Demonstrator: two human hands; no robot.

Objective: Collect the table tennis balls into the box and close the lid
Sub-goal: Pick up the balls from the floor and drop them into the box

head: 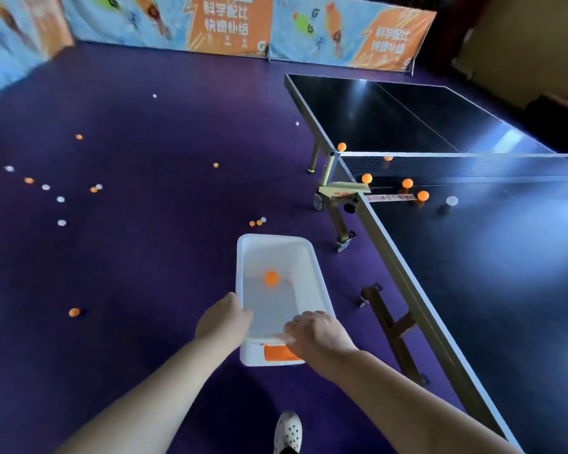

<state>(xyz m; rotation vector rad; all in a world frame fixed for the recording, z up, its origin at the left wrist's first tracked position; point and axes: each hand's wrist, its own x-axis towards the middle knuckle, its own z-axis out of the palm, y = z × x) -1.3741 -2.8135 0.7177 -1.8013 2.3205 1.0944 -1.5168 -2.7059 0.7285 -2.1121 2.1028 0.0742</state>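
A white plastic box (pixel 312 270) is held out in front of me above the purple floor, with an orange latch at its near end. One orange ball (pixel 271 278) lies inside it. My left hand (pixel 223 319) grips the box's left rim near the close end. My right hand (pixel 318 332) grips the near right rim, fingers curled over the edge. Several orange and white balls are scattered over the floor (pixel 145 224), among them an orange one (pixel 74 312) at the left. More orange balls (pixel 407 183) and a white one (pixel 452 200) sit on the table by the net.
A dark table tennis table (pixel 505 257) with a net (pixel 456 165) fills the right side; its legs and wheels stand just right of the box. Printed barrier panels (pixel 227 24) close off the far side. My white shoe (pixel 287 432) shows below.
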